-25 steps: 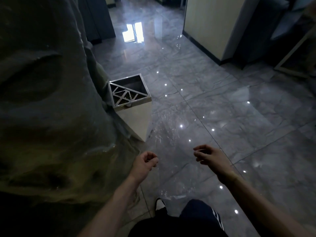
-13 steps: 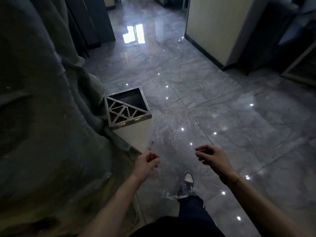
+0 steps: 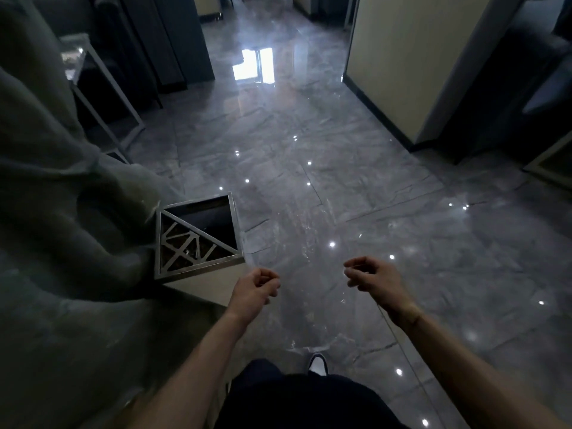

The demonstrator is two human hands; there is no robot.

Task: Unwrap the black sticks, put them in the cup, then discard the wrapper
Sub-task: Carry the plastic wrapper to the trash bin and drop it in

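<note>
The person has walked closer, so the bin (image 3: 198, 236) now sits just left of the left hand (image 3: 255, 287). Both hands are apart and curled, holding a see-through wrapper (image 3: 309, 274) stretched between them. The right hand (image 3: 376, 281) pinches its edge. Next, I think, it gets dropped in.

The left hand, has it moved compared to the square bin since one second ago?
Yes. The left hand now sits just right of the bin's near corner; earlier it was further below it.
</note>
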